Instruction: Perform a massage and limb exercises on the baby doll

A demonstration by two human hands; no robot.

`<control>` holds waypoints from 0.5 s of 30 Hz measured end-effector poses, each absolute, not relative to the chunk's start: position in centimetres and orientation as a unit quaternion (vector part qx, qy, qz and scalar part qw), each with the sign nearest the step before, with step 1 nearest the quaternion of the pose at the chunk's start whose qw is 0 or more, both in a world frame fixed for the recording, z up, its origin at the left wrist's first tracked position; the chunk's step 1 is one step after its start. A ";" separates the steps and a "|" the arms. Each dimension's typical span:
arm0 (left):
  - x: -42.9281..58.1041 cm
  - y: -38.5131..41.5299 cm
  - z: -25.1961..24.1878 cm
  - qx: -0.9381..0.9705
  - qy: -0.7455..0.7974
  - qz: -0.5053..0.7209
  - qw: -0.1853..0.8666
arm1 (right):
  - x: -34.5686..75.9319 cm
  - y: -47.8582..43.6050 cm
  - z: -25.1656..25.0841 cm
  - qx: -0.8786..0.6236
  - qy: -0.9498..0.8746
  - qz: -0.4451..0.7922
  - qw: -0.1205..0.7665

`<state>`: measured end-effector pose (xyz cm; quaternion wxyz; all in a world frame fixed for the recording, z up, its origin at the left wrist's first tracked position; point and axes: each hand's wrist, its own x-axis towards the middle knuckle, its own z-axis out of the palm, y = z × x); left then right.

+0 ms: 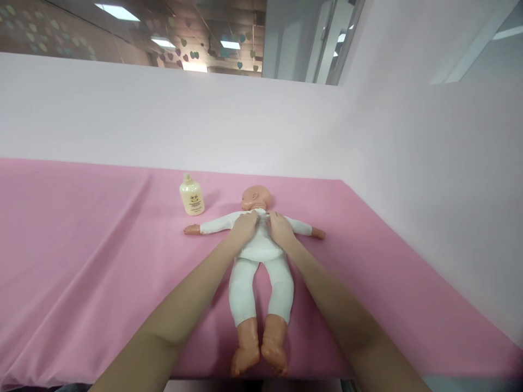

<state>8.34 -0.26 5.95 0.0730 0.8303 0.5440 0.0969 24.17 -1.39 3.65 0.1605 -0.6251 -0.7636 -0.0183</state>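
Note:
A baby doll lies on its back with arms spread and its head turned to the left. It wears a white long-sleeved top and white trousers; its feet are bare. My left hand rests on the left side of the doll's chest, fingers closed at the top's front just below the neck. Opposite it, my right hand has its fingers bent and pinched at the same neckline. A narrow strip of the top shows between the hands. The fingertips are partly hidden.
A pale yellow bottle stands upright to the left of the doll's head. Pink cloth with folds at the left covers the table. White walls rise behind and at the right, with a window above.

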 end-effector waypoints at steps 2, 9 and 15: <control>8.5 -0.1 5.9 0.819 0.560 0.100 0.070 | 24.2 -1.4 3.6 -0.620 -0.764 -0.014 0.178; 7.9 -1.2 8.6 0.818 0.564 0.057 0.095 | 23.3 -3.8 6.1 -0.640 -0.762 0.007 0.096; 6.5 -4.1 13.0 0.788 0.577 -0.121 0.177 | 22.0 -5.0 9.0 -0.685 -0.714 0.126 -0.073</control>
